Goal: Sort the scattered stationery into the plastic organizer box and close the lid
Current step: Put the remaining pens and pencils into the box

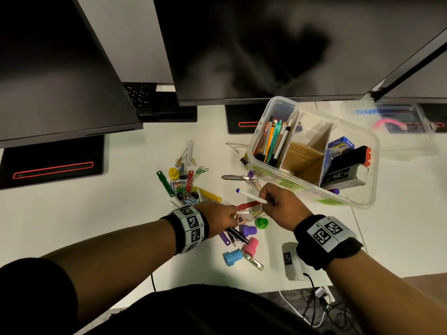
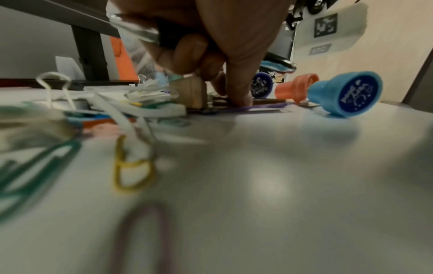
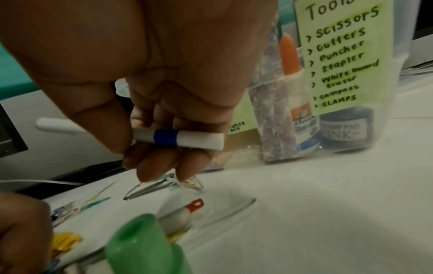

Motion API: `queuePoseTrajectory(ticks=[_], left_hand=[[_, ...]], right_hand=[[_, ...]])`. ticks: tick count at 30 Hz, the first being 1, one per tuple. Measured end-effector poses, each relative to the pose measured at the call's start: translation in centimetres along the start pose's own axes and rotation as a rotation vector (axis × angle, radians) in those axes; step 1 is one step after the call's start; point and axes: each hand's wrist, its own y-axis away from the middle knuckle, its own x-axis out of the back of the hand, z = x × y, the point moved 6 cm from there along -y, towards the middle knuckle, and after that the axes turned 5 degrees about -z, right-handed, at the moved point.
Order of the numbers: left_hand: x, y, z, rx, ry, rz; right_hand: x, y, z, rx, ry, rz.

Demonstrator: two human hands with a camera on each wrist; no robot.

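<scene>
The clear plastic organizer box (image 1: 362, 204) stands open at the right, with pens in its left compartment, a bare cardboard-walled middle one, and tools in the right one. My right hand (image 1: 268, 199) pinches a white pen (image 1: 250, 195) with a blue tip just in front of the box; the right wrist view shows this white pen (image 3: 187, 140) across my curled fingers (image 3: 152, 166). My left hand (image 1: 233, 213) grips black pens (image 1: 238, 235) over the scattered pile, and in the left wrist view one fingertip (image 2: 239, 98) touches the desk. The lid (image 1: 399, 126) lies behind the box.
Coloured paper clips and file fasteners (image 1: 183, 182) litter the white desk. Stamps lie near my hands: green (image 1: 261, 222), purple (image 1: 248, 230), pink (image 1: 251, 246), blue (image 1: 231, 257). Monitors (image 1: 266, 44) overhang the back. A white tagged device (image 1: 290, 259) sits at the desk's front edge.
</scene>
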Motion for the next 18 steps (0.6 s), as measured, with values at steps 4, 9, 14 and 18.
queuePoseTrajectory(ticks=[4,9,14,18], left_hand=[[1.1,1.2,-1.4,0.078,0.216,0.079],[3.8,4.2,-4.9,0.290,0.660,0.383],[6.8,5.0,-7.1,0.351,1.374,0.523],[11.3,3.5,-7.9,0.303,1.638,0.577]], right_hand=[[0.5,0.2,-1.6,0.044,-0.102,0.032],[4.6,0.6,-5.2,0.163,-0.526,0.191],[9.5,-1.3,-3.0,-0.040,-0.695,0.451],[10.8,-1.8,-3.1,-0.059,-0.465,0.414]])
